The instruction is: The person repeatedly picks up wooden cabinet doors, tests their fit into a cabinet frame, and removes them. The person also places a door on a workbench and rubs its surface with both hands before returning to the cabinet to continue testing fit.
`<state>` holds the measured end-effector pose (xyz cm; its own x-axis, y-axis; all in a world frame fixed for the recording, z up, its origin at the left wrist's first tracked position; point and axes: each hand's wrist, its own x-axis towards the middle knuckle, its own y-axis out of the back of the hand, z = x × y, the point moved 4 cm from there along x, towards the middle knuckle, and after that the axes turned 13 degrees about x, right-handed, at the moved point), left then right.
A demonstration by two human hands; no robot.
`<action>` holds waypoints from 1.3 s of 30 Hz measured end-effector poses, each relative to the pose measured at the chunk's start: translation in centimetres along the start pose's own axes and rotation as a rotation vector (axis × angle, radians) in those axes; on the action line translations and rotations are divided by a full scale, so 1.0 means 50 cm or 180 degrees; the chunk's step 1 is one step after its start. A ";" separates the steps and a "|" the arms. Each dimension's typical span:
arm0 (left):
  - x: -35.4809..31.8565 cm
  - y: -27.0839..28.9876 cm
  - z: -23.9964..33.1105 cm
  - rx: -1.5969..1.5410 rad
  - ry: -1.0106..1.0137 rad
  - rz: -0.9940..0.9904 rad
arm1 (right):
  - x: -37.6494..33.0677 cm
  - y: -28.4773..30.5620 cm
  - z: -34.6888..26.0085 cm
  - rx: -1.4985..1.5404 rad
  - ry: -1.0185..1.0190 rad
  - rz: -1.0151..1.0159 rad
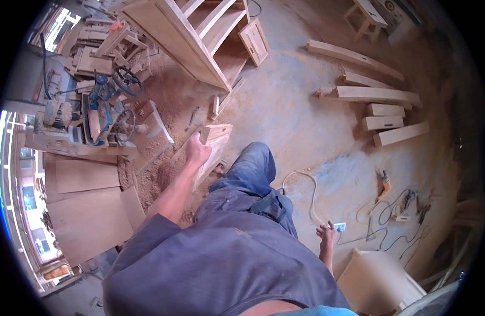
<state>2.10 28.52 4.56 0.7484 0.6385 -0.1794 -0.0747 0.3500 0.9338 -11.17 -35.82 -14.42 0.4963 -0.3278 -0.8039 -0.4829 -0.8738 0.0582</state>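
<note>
My left hand (196,151) grips the upper edge of a small framed wooden panel (215,141), held out in front of my left side above the sawdust-covered floor. My right hand (325,233) hangs low at my right with its fingers loosely apart and nothing in it, just above a white power strip (340,226) lying on the floor. My grey shirt and one trouser leg (250,168) fill the lower middle of the view.
A large open wooden cabinet frame (195,37) lies ahead with a small panel door (254,41) leaning on it. Cut boards (377,95) lie at the right. A blue woodworking machine (105,110) stands at the left. Cables and a drill (384,184) lie at the right.
</note>
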 end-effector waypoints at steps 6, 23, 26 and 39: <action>0.218 -0.153 0.038 -0.0167 0.0310 -0.0241 | 0.060 -0.142 -0.091 -0.0874 -0.0203 -0.0040; 1.011 -0.417 0.243 0.0077 0.0359 -0.0989 | 0.385 -1.158 -0.738 -0.1829 0.0405 -0.1175; 1.110 -0.434 0.268 0.0039 0.0210 -0.0708 | 0.459 -1.291 -0.807 -0.2115 0.0593 -0.1454; 1.399 -0.550 0.287 0.0524 0.0643 -0.0088 | 0.730 -1.745 -0.793 -0.3880 0.0582 -0.2838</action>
<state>65.98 53.72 -29.23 0.6007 0.7599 -0.2485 0.0646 0.2636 0.9625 77.68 14.22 -25.36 0.4189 0.4923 -0.7630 0.8402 -0.5289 0.1200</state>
